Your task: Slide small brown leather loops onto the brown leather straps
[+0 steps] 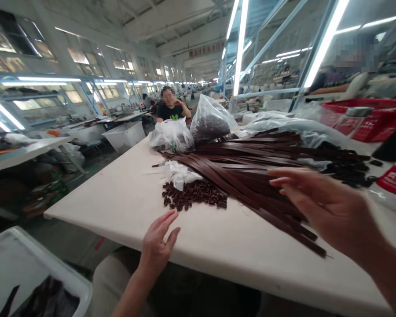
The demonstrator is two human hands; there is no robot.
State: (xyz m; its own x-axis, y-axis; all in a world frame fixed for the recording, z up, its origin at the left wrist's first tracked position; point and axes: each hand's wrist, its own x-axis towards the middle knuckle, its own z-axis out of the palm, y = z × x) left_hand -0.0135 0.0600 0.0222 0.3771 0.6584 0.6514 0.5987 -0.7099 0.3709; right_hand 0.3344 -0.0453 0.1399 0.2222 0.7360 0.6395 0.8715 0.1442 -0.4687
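Observation:
My left hand [158, 240] is over the front part of the pale table [119, 193], thumb apart from its fingers, holding nothing. Just beyond its fingertips lies a pile of small dark brown loops [198, 196], with a crumpled white plastic piece [180, 175] at its back. Long dark brown strips [240, 180] fan across the table from the back toward the front right. My right hand [317, 202] hovers above the right side of these strips, fingers extended and thumb side partly hidden; nothing shows between them.
Clear plastic bags [211, 119] stand at the table's back, where a person [170, 108] sits. Black pieces [346, 167], a red basket [386, 116] and a red-labelled bottle [394, 182] are at the right. A white bin [20, 246] with dark pieces stands at lower left.

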